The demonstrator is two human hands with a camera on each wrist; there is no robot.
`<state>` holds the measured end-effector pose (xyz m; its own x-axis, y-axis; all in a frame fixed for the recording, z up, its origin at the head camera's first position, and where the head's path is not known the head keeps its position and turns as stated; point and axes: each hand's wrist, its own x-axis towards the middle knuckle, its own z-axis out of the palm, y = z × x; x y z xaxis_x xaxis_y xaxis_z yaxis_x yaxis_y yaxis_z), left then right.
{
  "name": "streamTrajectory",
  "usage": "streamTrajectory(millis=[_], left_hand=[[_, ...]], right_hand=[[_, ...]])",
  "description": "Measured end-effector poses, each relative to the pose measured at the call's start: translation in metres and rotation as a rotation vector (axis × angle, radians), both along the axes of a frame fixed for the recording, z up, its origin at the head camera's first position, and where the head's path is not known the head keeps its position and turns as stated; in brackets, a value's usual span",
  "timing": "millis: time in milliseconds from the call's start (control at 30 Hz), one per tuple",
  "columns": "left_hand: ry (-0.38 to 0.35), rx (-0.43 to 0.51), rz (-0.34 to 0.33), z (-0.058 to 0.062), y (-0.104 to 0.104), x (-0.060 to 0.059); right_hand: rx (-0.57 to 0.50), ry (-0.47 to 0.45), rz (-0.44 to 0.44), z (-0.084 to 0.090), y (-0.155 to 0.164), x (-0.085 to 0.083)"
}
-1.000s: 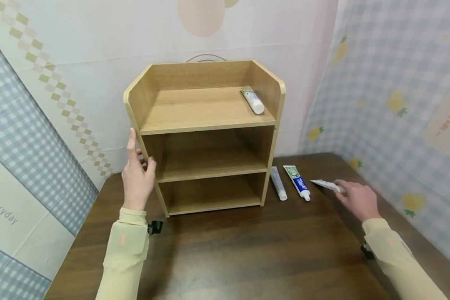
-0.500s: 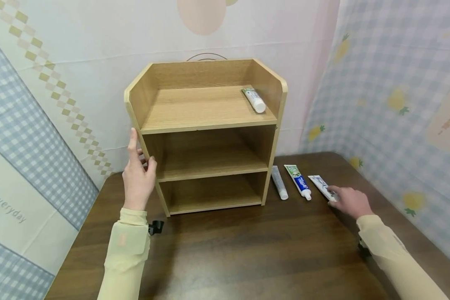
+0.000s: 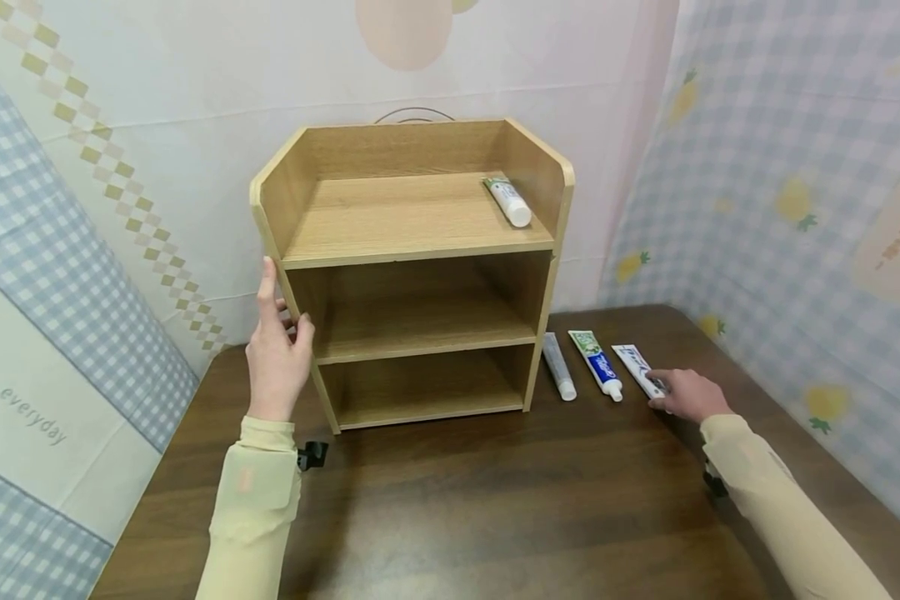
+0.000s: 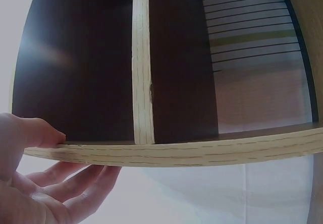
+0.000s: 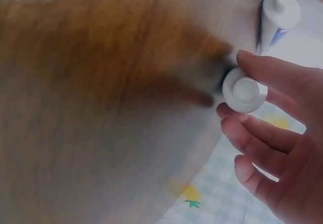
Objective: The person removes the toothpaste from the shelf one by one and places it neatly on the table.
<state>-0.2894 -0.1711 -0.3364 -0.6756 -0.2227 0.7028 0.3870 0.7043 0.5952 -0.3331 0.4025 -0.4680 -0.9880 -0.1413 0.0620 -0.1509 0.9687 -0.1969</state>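
A wooden shelf unit [image 3: 412, 256] with three levels stands on the table. My left hand [image 3: 277, 367] grips its left side panel, and in the left wrist view the thumb [image 4: 43, 131] lies inside the panel with the fingers outside. On the right, my right hand [image 3: 692, 395] holds a white toothpaste tube [image 3: 633, 364] near its cap end, low at the tabletop. The right wrist view shows its round white cap [image 5: 246, 90] between thumb and fingers. Left of it lies a green, white and blue toothpaste tube [image 3: 596, 364], then a greyish tube [image 3: 559, 367] beside the shelf.
Another toothpaste tube [image 3: 507, 201] lies on the shelf's top level at the right. The dark brown table [image 3: 495, 500] reaches back to a pale cloth wall [image 3: 195, 67]. Blue checked cloth [image 3: 780, 150] borders the table's right side.
My right hand has moved left and brought the white tube down from a tilted hold to lie nearly parallel with the other tubes. The left hand keeps its place on the shelf.
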Motion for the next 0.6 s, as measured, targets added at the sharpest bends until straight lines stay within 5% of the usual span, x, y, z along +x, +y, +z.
streamTrajectory(millis=[600], left_hand=[[-0.015, -0.001, -0.008, 0.000, 0.000, 0.002]], right_hand=[[0.051, 0.060, 0.012, 0.002, -0.007, -0.026]])
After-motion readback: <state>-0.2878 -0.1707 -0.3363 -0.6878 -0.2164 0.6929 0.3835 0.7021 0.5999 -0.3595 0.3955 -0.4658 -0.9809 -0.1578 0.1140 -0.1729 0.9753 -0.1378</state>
